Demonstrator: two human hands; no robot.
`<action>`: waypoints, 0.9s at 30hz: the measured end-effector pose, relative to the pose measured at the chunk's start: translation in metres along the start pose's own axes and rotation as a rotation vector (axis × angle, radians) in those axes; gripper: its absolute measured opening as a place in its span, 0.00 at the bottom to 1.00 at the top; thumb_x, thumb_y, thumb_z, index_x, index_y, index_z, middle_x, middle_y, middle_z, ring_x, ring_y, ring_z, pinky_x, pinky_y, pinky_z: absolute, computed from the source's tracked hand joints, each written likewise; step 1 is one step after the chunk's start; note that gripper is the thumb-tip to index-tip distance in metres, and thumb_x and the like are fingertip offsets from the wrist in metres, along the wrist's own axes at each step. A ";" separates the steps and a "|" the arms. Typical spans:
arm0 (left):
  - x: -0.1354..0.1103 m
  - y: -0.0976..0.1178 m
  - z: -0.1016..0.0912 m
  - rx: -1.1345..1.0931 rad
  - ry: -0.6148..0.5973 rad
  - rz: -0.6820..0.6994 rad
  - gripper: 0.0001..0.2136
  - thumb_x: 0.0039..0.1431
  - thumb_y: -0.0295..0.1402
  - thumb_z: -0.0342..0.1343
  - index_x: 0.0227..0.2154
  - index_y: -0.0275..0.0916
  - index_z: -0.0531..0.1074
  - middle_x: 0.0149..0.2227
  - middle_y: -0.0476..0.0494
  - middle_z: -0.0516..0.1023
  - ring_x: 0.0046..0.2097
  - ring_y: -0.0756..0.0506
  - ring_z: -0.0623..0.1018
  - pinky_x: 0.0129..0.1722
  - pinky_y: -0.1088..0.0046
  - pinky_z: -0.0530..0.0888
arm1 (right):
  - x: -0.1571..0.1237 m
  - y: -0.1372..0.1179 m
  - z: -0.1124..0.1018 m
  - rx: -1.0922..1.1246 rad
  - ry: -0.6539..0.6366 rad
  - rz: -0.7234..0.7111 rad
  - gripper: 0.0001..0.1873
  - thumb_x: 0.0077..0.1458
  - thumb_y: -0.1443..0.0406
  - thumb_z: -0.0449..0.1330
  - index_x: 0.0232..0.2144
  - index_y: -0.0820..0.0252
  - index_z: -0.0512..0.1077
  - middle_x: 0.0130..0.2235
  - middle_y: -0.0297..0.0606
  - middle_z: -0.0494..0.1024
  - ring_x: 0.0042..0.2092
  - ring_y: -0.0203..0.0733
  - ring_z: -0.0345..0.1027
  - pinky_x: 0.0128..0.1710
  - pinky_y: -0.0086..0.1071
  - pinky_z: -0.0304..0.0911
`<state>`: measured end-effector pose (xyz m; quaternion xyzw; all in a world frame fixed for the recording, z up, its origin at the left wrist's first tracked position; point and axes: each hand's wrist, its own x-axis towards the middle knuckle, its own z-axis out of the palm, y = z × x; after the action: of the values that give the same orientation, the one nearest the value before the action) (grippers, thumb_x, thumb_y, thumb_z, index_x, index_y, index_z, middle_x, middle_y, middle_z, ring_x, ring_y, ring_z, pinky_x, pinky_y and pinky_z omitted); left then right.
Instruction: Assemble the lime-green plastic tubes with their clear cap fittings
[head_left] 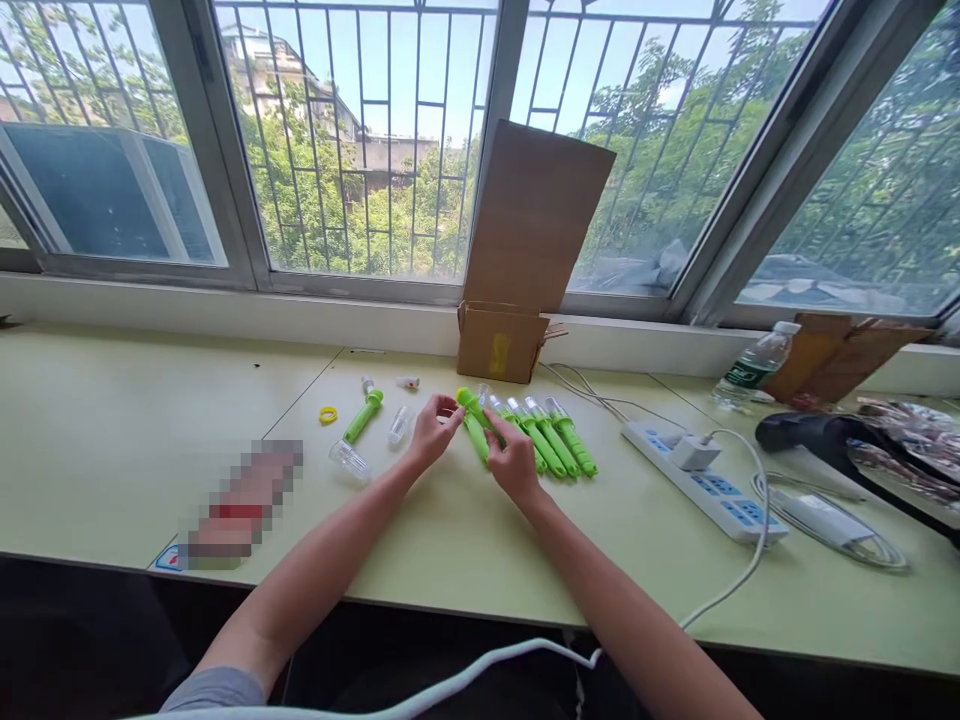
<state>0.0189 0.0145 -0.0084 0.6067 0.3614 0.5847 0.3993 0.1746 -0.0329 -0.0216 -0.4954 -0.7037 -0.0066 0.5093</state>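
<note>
Both hands meet over the middle of the table at a green plastic torch-shaped handle (471, 401) with a yellow ring at its upper end. My right hand (514, 458) is wrapped round its lower part. My left hand (437, 430) has its fingers closed at the ringed end. Just below lies another green handle (476, 442), partly hidden by my hands. Several green sticks with clear caps (568, 440) lie in a row to the right. On the left are a loose green handle (364, 416), a yellow ring (328, 415) and two clear plastic caps (350, 461) (400, 426).
A cardboard box (499, 345) stands against the window sill with its flap raised. Right of the sticks are a white power strip (705, 485), cables and a water bottle (756, 365). Small clear-and-white pieces (408, 383) lie behind the left hand. A blurred-out patch (244, 505) covers something at left.
</note>
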 end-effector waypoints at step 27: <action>0.008 -0.005 -0.006 -0.383 0.034 -0.259 0.19 0.37 0.39 0.70 0.30 0.36 0.71 0.31 0.46 0.76 0.35 0.48 0.75 0.41 0.67 0.70 | -0.003 0.003 0.000 -0.301 -0.115 -0.116 0.25 0.57 0.73 0.52 0.54 0.50 0.72 0.52 0.34 0.76 0.47 0.46 0.72 0.45 0.39 0.70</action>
<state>0.0134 0.0243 -0.0095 0.4587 0.3254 0.5965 0.5727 0.1769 -0.0334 -0.0249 -0.5243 -0.7502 -0.1130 0.3868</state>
